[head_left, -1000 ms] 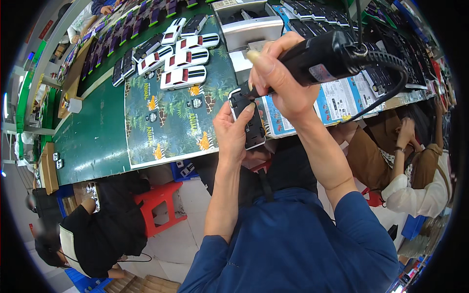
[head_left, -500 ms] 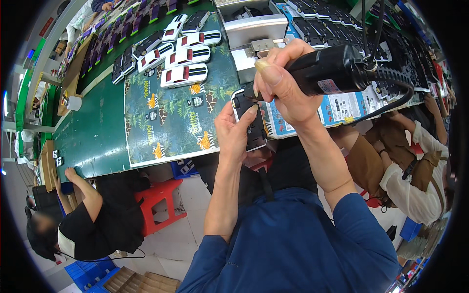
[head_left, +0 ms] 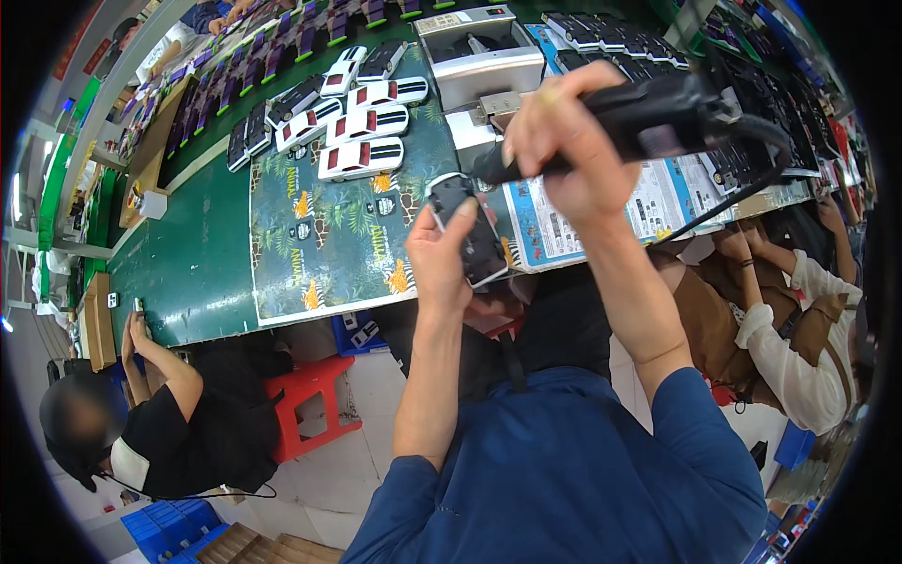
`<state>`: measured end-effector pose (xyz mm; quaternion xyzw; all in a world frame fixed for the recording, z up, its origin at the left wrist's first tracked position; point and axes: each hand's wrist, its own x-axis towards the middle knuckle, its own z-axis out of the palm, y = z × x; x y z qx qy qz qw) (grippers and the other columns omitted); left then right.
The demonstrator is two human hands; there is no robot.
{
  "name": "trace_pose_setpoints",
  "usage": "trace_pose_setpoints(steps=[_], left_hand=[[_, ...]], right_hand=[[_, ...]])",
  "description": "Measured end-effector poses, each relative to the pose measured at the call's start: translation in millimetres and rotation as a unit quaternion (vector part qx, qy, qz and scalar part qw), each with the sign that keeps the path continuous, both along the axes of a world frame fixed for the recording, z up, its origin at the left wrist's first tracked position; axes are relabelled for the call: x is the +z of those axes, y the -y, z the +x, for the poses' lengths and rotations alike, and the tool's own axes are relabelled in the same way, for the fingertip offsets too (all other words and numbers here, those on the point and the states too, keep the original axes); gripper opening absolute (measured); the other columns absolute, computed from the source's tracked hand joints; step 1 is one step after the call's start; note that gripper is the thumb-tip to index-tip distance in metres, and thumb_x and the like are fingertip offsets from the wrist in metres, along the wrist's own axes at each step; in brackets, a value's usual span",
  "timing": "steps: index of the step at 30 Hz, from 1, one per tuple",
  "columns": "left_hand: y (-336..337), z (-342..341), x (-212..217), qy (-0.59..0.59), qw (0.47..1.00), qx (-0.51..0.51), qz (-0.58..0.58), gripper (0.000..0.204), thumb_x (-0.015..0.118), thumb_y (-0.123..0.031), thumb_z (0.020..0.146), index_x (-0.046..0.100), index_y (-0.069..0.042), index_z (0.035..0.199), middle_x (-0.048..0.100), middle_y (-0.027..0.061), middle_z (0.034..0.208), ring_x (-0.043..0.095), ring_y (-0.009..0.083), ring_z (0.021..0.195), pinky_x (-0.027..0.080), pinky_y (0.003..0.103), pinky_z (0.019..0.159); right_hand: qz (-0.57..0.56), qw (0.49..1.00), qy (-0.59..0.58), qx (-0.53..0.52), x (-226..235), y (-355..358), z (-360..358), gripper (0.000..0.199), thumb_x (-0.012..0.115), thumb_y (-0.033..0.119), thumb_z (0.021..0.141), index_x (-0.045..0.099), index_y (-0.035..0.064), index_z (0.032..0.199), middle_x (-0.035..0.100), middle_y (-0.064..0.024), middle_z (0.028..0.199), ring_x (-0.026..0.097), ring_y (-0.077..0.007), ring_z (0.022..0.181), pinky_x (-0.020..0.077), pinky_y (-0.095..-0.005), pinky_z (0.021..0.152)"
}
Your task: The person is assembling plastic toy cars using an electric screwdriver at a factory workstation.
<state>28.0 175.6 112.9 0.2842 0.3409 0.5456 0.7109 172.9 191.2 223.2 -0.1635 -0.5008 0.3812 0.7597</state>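
Head view: left fingers (head_left: 459, 227) grasp an upturned car (head_left: 485, 251), apparently unfinished; right fingers (head_left: 532, 137) clench a power tool (head_left: 646, 127); white cars (head_left: 361, 160) stand upright.

I can make out one short word in yellowish capitals (head_left: 297, 267), turned sideways and repeated across the patterned green mat (head_left: 343, 268), left of centre in the frame. The fine print on the blue and white sheet (head_left: 662, 207), right of centre, is too small for me, as is the sticker (head_left: 489, 16) on the metal box (head_left: 489, 80), upper centre. The black power tool's (head_left: 648, 108) label (head_left: 660, 140) is blurred.
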Motion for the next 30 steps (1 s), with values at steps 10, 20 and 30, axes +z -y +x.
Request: trace_pose_setpoints(steps=[10,20,30], left_hand=[[-9.1,-19.6,-9.1,0.114,0.992,-0.036,-0.037,0.060,0.057,0.018,0.077,0.043,-0.002,0.131,0.054,0.0227,0.131,0.057,0.0402,0.121,0.053,0.061,0.097],[-8.5,-16.4,4.6,0.104,0.992,-0.062,-0.034,0.055,0.058,0.014,0.075,0.043,-0.001,0.126,0.060,0.0249,0.122,0.066,0.0403,0.105,0.060,0.049,0.088],[-8.4,-16.5,-14.7,0.126,0.991,-0.033,-0.040,0.057,0.064,0.014,0.075,0.044,-0.005,0.125,0.057,0.0155,0.118,0.063,0.0267,0.104,0.060,0.053,0.085]], right_hand=[[-0.028,0.982,0.075,-0.171,32.6,-36.8,5.7,0.016,0.072,0.003,0.086,0.057,0.0039,0.082,0.057,-0.0025,0.062,0.054,-0.0086,0.048,0.0422,-0.0219,0.046],[-0.049,0.961,0.175,-0.206,27.9,-38.2,12.5,0.022,0.078,0.011,0.084,0.062,0.0036,0.070,0.059,0.0002,0.057,0.055,-0.0065,0.047,0.0429,-0.0219,0.046],[-0.140,0.973,0.160,-0.085,9.5,-13.4,13.3,0.016,0.070,0.014,0.088,0.060,0.0038,0.081,0.052,-0.0032,0.057,0.047,-0.0115,0.042,0.0430,-0.0278,0.046]])
